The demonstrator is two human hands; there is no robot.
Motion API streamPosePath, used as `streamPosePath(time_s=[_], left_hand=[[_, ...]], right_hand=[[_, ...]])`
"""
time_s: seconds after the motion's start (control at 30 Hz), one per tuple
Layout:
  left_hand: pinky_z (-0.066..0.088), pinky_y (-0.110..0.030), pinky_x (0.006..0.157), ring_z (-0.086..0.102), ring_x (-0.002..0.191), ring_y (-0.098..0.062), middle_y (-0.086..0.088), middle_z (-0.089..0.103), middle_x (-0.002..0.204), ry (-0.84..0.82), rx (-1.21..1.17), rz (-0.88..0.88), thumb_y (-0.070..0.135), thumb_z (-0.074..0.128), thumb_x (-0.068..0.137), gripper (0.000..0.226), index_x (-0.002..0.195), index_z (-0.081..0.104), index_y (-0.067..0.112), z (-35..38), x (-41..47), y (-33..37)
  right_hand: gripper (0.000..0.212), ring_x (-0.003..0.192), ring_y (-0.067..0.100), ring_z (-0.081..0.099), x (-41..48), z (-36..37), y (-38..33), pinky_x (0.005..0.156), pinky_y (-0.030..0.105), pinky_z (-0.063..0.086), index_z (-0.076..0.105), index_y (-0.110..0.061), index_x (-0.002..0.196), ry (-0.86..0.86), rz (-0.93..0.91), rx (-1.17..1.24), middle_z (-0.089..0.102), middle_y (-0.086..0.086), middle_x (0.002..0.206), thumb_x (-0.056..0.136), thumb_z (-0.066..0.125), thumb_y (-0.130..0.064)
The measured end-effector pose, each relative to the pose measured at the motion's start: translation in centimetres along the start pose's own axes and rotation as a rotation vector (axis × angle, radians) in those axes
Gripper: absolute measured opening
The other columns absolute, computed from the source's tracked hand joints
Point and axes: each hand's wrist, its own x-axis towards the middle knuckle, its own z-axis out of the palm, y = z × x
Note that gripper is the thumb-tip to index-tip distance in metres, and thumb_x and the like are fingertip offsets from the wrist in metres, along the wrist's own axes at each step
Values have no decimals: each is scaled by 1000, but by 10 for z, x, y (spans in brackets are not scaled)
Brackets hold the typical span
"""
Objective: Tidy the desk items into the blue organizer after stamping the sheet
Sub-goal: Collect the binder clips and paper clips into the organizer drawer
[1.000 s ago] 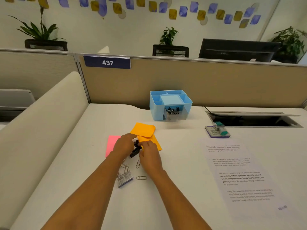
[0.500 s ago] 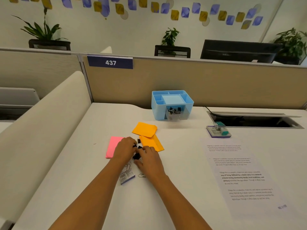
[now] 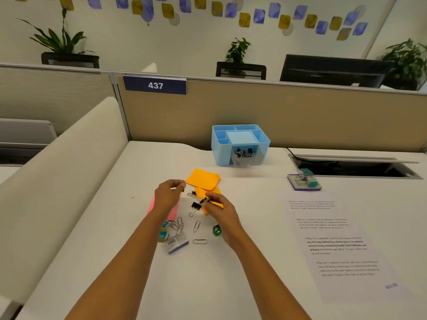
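The blue organizer (image 3: 219,146) stands at the back of the desk, with black binder clips (image 3: 242,152) in its open front drawer. My right hand (image 3: 219,210) pinches a black binder clip (image 3: 206,200) over the orange sticky notes (image 3: 203,179). My left hand (image 3: 168,195) hovers above the pink sticky notes (image 3: 174,211), fingers pinched on what looks like a small dark clip. Another binder clip (image 3: 195,206) lies between my hands. Paper clips (image 3: 196,226) are scattered nearer to me. The printed sheet (image 3: 335,239) lies at the right with a blue stamp mark (image 3: 391,285).
A staples box (image 3: 176,243), a small teal and yellow item (image 3: 163,234) and a green sharpener (image 3: 216,229) lie near my wrists. The stamp on its pad (image 3: 303,182) sits beside an open cable hatch (image 3: 355,168). A beige partition closes the back, a padded divider the left.
Both hands have lifted and moved apart from the pile of clips. The right hand now holds one binder clip up, and the clips on the desk below are uncovered.
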Motion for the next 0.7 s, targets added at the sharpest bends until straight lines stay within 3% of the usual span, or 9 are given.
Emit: streamPosePath(time_s=[0.1,0.2,0.3,0.4,0.47,0.53,0.6,0.63,0.7], left_hand=[[44,-35,100,52,110,-24,-14,55,119,-98,-649,-325,15,49,94,31,121,55,1,-1,-2,8],[43,-37,100,51,112,-29,-17,53,116,-118,-1160,-512,10,40,97,19,102,56,0,-5,-7,8],[45,-37,94,52,106,-30,-16,55,97,-62,-1357,-581,7,28,96,25,83,50,5,-7,-7,3],[47,-27,67,51,72,-19,-9,50,71,21,-1341,-616,12,28,92,27,75,48,8,-3,-1,3],[40,-19,45,40,49,-11,-3,43,50,27,-1184,-617,20,35,94,30,68,46,10,1,5,4],[33,-19,44,37,42,-12,0,40,49,4,-680,-469,29,47,93,32,66,49,12,5,10,4],[37,-25,58,48,60,-18,-3,55,65,-21,1,-152,32,58,88,26,75,64,11,11,12,-1],[38,-26,65,53,72,-20,-6,64,78,-54,223,1,29,62,86,21,83,70,9,15,12,-4],[42,-28,75,59,92,-26,-12,67,105,-154,424,129,19,68,81,22,99,71,7,21,12,-7]], right_hand=[[25,98,22,61,-3,-6,-11,89,28,52,62,-9,107,-47,154,638,63,12,106,91,46,4],[27,94,26,60,-5,-10,-17,87,32,52,60,3,97,-44,264,1070,61,17,102,88,35,8],[29,92,26,59,-3,-8,-19,83,33,55,60,1,99,-34,299,1229,60,17,98,76,42,4],[9,69,16,58,4,-1,-19,55,21,56,59,-3,91,92,416,1235,55,11,84,86,54,-9],[12,42,8,48,10,2,-18,35,12,41,55,-8,79,151,502,983,48,4,70,89,57,-15],[15,37,7,40,15,6,-21,33,13,30,56,-12,78,119,511,490,47,1,67,88,61,-22],[18,52,12,47,20,11,-21,44,21,38,64,-13,84,104,406,-139,58,3,76,85,62,-31],[22,63,15,54,22,14,-19,54,25,44,69,-16,91,100,298,-416,65,5,86,85,61,-35],[32,92,21,62,26,19,-16,76,29,49,68,-20,110,87,83,-818,67,6,111,86,60,-40]])
